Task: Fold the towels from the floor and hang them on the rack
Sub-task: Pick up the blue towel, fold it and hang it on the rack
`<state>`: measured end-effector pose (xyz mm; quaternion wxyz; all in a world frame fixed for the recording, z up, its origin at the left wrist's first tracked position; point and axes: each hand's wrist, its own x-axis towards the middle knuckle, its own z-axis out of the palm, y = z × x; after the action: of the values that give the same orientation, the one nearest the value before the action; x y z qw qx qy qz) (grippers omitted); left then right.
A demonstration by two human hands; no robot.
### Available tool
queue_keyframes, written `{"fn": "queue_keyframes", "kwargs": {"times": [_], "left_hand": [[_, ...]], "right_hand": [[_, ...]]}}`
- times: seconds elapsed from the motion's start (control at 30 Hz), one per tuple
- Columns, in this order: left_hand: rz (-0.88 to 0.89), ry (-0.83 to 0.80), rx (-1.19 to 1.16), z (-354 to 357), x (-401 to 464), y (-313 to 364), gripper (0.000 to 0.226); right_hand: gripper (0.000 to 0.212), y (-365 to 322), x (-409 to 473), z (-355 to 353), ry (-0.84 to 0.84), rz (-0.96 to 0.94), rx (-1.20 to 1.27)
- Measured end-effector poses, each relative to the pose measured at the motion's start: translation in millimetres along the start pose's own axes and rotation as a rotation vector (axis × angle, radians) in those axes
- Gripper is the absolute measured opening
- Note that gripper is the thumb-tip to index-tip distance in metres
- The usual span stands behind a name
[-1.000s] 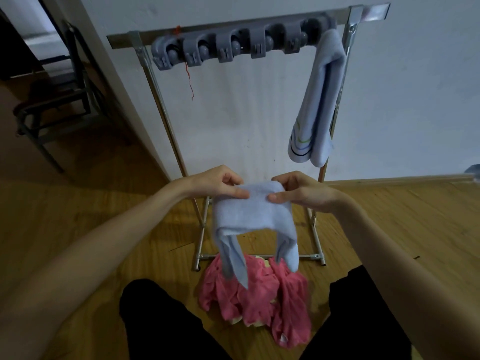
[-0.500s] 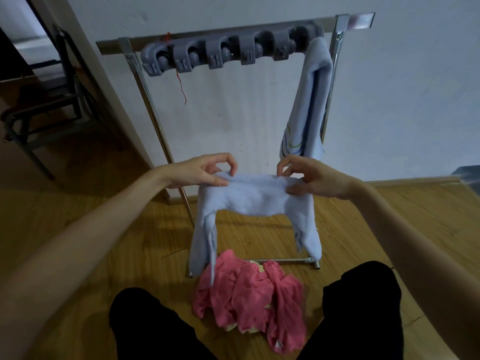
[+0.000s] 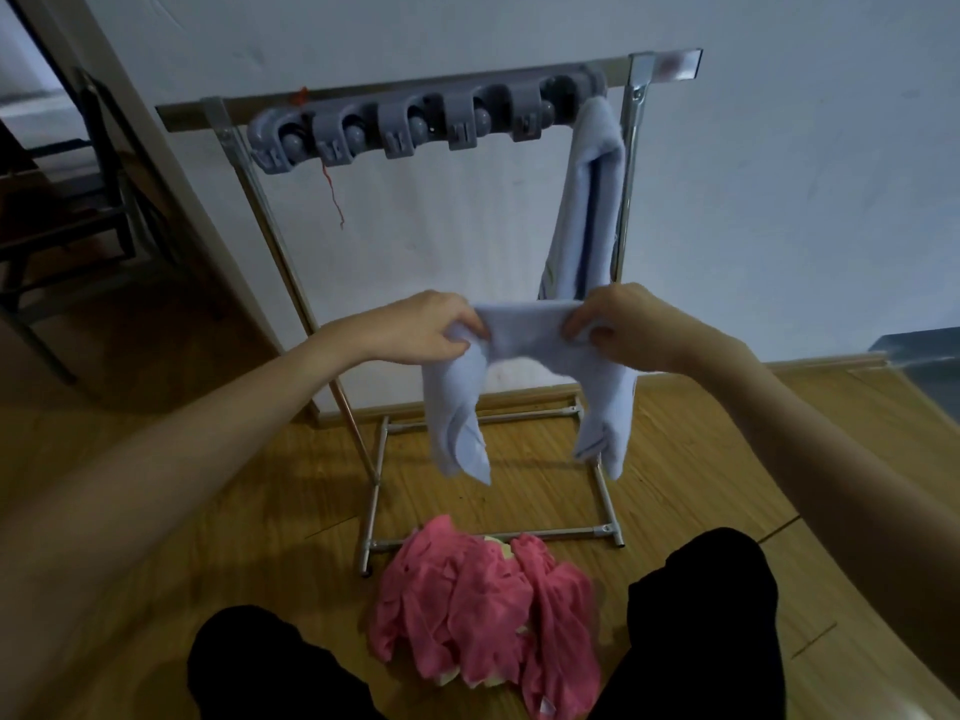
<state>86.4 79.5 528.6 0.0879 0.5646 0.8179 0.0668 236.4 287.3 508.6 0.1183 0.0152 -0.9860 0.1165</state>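
Observation:
A folded light blue towel is stretched between my two hands in front of the metal rack. My left hand grips its left end and my right hand grips its right end. Both ends of the towel droop down below my hands. A second light blue towel hangs from the rightmost slot of the grey holder strip on the rack's top bar. A crumpled pink towel lies on the wooden floor between my knees, just in front of the rack's base.
The rack stands against a white wall; its base bars lie on the floor near the pink towel. A dark chair stands at the far left through a doorway. A red thread dangles from the top bar.
My hands have lifted the blue towel higher and drawn closer together, now gripping it with curled fingers. The view has tilted down, showing more of the floor and pink towel.

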Motion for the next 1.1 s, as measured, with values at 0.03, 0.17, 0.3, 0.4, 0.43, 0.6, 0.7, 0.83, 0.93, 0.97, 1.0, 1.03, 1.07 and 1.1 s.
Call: {"fn": "queue_keyframes", "kwargs": {"times": [0.03, 0.17, 0.3, 0.4, 0.43, 0.6, 0.7, 0.83, 0.93, 0.97, 1.0, 1.03, 1.07, 1.1], "left_hand": [[-0.016, 0.061, -0.001, -4.6, 2.9, 2.4, 0.037], [-0.019, 0.351, 0.075, -23.7, 17.9, 14.8, 0.045], [-0.026, 0.664, 0.224, -45.3, 36.9, 28.2, 0.048], [-0.039, 0.775, 0.298, -66.7, 51.5, 37.6, 0.052], [-0.043, 0.793, 0.333, -74.3, 56.9, 39.7, 0.052], [-0.038, 0.839, 0.437, -101.4, 85.3, 52.0, 0.053], [-0.014, 0.851, 0.479, -110.6, 103.4, 60.2, 0.046], [0.01, 0.831, 0.535, -111.3, 130.5, 58.5, 0.052], [0.004, 0.808, 0.567, -105.5, 148.4, 52.2, 0.052], [0.0, 0.783, 0.578, -103.0, 153.4, 50.9, 0.053], [-0.005, 0.762, 0.586, -100.5, 157.6, 50.2, 0.054], [-0.011, 0.745, 0.589, -98.1, 160.6, 50.3, 0.056], [-0.014, 0.729, 0.589, -95.6, 163.4, 50.2, 0.058], [-0.02, 0.708, 0.593, -93.2, 165.9, 50.7, 0.059]], "right_hand": [[0.039, 1.0, 0.1, -4.3, 0.079, 0.005, -0.016], [0.035, 6.2, 5.9, -25.8, 0.349, 0.057, -0.057], [0.041, 10.7, 15.8, -59.8, 0.553, 0.136, -0.045], [0.046, 17.2, 24.1, -84.8, 0.683, 0.19, -0.048], [0.047, 19.5, 27.2, -91.7, 0.716, 0.201, -0.058], [0.045, 39.8, 42.9, -110.5, 0.835, 0.277, -0.098], [0.034, 52.4, 52.0, -110.6, 0.911, 0.312, -0.123], [0.029, 67.4, 59.6, -103.2, 0.984, 0.294, -0.14], [0.039, 79.3, 63.8, -94.7, 0.966, 0.303, -0.101], [0.041, 83.3, 65.8, -91.9, 0.955, 0.312, -0.079], [0.042, 86.9, 67.7, -89.4, 0.943, 0.321, -0.058], [0.043, 90.0, 69.5, -87.2, 0.933, 0.325, -0.042], [0.044, 93.7, 71.4, -84.8, 0.922, 0.327, -0.029], [0.045, 97.4, 73.0, -82.5, 0.909, 0.331, -0.013]]}}
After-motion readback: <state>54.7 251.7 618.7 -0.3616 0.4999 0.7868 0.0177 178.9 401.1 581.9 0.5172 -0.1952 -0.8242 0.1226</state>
